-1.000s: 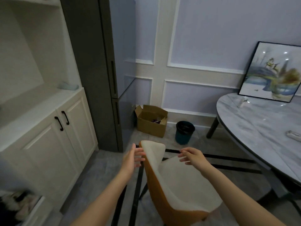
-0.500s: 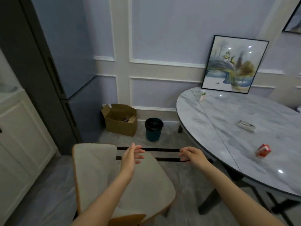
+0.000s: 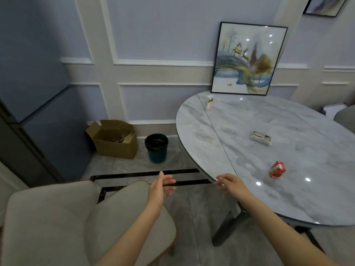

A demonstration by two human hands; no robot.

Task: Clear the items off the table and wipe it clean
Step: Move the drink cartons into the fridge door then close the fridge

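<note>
While both hands hang in the air holding nothing, we treat this moment as the approach to the table (image 3: 240,120), before any item is lifted. Our left hand (image 3: 158,190) hovers off the table's near-left edge with fingers straight and spread, so its grip is open. Our right hand (image 3: 229,185) is over that same edge with fingers loosely extended and likewise empty; we cannot tell whether it touches the rim.

Three items lie on the table. The red carton (image 3: 277,169) lies tilted on its side nearest the right hand, which makes it the likely first pick. The white packet (image 3: 261,138) lies flat further in, toward the table's centre. The small white carton (image 3: 209,102) stands upright at the far-left edge, close to the framed picture (image 3: 247,60) that leans against the wall at the table's back.

The dark bin (image 3: 156,147) stands on the floor just left of the table, beside a cardboard box (image 3: 115,140), presumably within reach for discarding. The chair (image 3: 57,217) is left of the table, away from it, leaving access to the edge. No cloth is visible.
</note>
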